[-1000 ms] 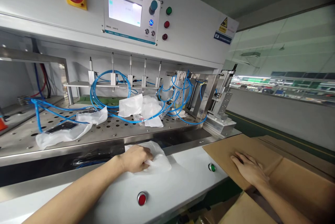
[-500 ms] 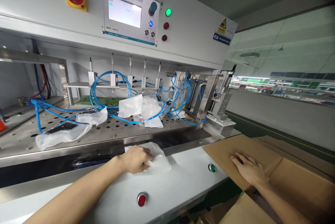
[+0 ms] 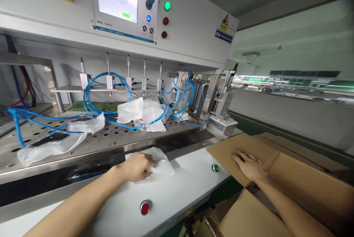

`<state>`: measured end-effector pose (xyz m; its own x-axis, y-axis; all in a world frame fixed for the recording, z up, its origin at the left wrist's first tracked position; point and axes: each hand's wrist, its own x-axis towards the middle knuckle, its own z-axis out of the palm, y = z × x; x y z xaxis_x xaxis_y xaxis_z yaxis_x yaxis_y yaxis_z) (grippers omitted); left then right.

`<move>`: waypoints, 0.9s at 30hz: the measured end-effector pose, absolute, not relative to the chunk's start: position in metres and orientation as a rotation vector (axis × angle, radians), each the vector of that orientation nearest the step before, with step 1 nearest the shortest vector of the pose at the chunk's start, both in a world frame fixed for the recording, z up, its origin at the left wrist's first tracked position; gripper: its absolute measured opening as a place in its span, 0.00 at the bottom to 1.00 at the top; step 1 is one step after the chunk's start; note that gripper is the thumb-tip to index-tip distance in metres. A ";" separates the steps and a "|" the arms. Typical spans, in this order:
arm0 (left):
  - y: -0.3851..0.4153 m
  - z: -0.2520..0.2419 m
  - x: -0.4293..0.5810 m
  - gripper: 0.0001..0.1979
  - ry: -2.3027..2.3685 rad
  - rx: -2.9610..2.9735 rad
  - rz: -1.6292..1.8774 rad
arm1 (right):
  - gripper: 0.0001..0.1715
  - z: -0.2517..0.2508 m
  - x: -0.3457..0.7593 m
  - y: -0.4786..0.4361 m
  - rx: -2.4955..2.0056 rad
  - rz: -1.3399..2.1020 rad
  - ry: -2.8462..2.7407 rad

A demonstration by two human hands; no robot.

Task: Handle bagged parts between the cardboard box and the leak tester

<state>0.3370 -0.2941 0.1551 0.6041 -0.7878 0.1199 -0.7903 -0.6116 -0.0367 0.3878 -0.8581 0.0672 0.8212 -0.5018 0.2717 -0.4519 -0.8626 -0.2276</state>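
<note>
My left hand (image 3: 137,166) is closed around a translucent white pouch (image 3: 165,169), at the inner edge of the machine's white front ledge. Part of the pouch spreads out to the right of my fingers; whether anything is inside cannot be seen. My right hand (image 3: 250,167) lies open on the flap of a cardboard box (image 3: 224,150), with its fingers stretched over the brown surface. Behind my left hand, more white pouches (image 3: 129,110) rest on the perforated metal deck. Dark flat devices (image 3: 52,139) lie partly in white wrapping at the left, with blue tubes beside them.
Above the deck is the air leak tester panel (image 3: 117,4) with its lit screen. Coiled blue tubing (image 3: 85,98) crosses the deck under several upright plungers. A red button (image 3: 144,208) and a green button (image 3: 215,168) sit on the ledge. A dark trough (image 3: 30,185) runs behind it.
The camera has turned slightly, so the machine sits further left and higher in view. A green patch has appeared on the screen. Both hands keep their places on the pouch and flap.
</note>
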 end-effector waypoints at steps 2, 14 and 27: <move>-0.294 0.155 0.337 0.03 -1.373 2.797 0.177 | 0.41 0.077 0.380 -0.846 -2.792 -0.412 0.777; -0.295 0.149 0.339 0.07 -1.305 2.793 0.120 | 0.35 0.086 0.367 -0.830 -2.753 -0.405 0.776; -0.295 0.148 0.339 0.06 -1.295 2.787 0.074 | 0.34 0.085 0.366 -0.830 -2.721 -0.421 0.769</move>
